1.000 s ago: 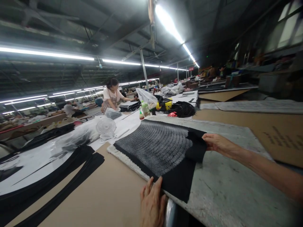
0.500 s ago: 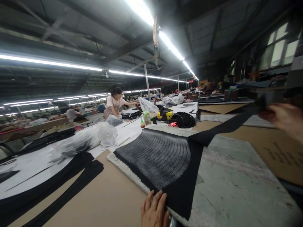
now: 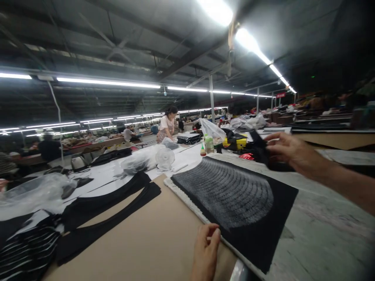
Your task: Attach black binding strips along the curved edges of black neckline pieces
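A black sheet [image 3: 281, 203] with a greyish-white pattern of curved broken lines lies on a pale, stained board [image 3: 322, 230]. Beside the near left edge of that sheet is my left hand [image 3: 206, 249]. Its fingers are loosely bent, thumb and forefinger a little apart, and nothing shows between them. My right hand [image 3: 288, 150] is raised above the far right side of the sheet. It pinches a black fabric strip [image 3: 262, 146], which hangs folded from the fingers; part of it is blurred.
Long curved black pieces [image 3: 114, 226] lie on brown board at left. Behind are a small white fan [image 3: 165, 159], plastic bags, bottles [image 3: 209, 144], a yellow box [image 3: 238, 142] and a stack of black-and-white sheets [image 3: 189, 138]. A co-worker [image 3: 166, 127] stands beyond the table.
My right hand has swung inward from the far right, lifting the black strip off the sheet's corner. The left hand has come off the sheet's edge and curled. The view has turned left.
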A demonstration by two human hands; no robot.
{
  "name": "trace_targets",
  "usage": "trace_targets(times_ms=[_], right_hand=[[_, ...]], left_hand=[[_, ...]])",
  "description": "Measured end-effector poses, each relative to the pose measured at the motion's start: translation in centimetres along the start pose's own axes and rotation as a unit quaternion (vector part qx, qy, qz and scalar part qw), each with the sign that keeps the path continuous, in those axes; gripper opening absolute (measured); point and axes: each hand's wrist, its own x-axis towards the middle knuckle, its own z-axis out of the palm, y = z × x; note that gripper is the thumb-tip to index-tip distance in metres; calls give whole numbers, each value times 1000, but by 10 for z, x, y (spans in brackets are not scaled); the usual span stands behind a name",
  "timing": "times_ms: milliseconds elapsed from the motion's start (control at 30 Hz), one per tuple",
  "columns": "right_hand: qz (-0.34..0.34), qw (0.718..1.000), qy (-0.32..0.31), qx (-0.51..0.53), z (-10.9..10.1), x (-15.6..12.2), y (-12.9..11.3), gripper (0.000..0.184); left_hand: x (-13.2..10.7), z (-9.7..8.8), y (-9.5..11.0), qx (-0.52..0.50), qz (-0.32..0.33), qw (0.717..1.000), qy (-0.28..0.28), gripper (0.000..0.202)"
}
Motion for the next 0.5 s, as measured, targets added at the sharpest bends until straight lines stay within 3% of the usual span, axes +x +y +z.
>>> trace_targets(times_ms=[67, 167, 300, 400, 500], right_hand=[[11, 993, -112, 41, 53, -42, -10, 14], [-2, 968, -238, 77, 123, -109, -30, 18], [-45, 926, -363, 95, 200, -189, -64, 19], [-89, 895, -418, 125, 245, -241, -85, 17], [-112, 864, -469, 144, 278, -288, -98, 21]], left_hand=[[-8, -27, 19, -68, -34, 997, 0, 60], [-34, -73, 49, -194, -93, 974, 73, 77], [-86, -123, 75, -181, -116, 960, 180, 69], [-124, -150, 68, -135, -145, 948, 249, 65], [-162, -176, 39, -137, -166, 925, 312, 68]])
